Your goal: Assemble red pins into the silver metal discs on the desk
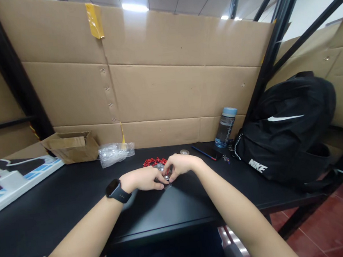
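Note:
Both of my hands meet over the middle of the black table. My left hand point(148, 178), with a dark watch point(118, 191) on its wrist, has its fingertips on a small shiny metal piece point(167, 178). From the other side my right hand point(178, 165) pinches at the same piece, thumb and finger bent down. Just behind the hands lies a heap of red chain-like links point(154, 161), partly covered by them. Some clear or silvery material shows between the fingers, too small to make out. A small round clear item point(184, 152) rests behind my right hand.
Along the back stand an open cardboard box point(76, 147), crumpled clear plastic point(116, 153) and a blue-capped bottle point(225, 127). A dark phone-like item point(207, 152) lies near keys point(226, 159). A black backpack point(286, 132) sits right, a white power strip point(26, 184) left.

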Demonstrator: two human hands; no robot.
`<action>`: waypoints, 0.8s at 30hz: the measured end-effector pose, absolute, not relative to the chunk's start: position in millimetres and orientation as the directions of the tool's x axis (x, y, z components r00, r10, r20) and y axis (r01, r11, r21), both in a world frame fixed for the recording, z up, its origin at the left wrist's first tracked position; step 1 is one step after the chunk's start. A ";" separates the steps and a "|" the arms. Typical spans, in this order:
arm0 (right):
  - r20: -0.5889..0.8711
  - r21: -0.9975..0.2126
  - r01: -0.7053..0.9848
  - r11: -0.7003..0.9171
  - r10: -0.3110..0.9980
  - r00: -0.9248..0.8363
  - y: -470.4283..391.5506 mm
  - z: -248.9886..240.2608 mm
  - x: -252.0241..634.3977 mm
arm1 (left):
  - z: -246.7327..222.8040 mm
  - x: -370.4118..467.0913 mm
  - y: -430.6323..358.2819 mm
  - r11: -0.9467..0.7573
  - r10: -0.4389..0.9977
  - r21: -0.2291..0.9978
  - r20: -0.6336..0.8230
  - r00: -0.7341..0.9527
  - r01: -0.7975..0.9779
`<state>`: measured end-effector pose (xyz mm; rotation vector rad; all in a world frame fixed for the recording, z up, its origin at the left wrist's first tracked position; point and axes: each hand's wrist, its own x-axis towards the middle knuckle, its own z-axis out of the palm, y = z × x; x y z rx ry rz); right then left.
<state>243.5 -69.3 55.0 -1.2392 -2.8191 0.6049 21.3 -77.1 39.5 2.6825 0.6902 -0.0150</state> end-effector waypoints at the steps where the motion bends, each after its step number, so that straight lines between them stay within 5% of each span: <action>1: -0.151 -0.351 0.712 0.608 0.714 -0.684 -70.2 55.9 243.1 | 39.8 21.4 -77.4 -0.810 0.465 0.352 -0.101 0.880 0.469; 24: -0.142 -0.248 0.784 0.569 0.779 -0.611 -79.1 62.8 240.8 | 40.7 22.3 -78.9 -0.805 0.473 0.349 -0.109 0.874 0.479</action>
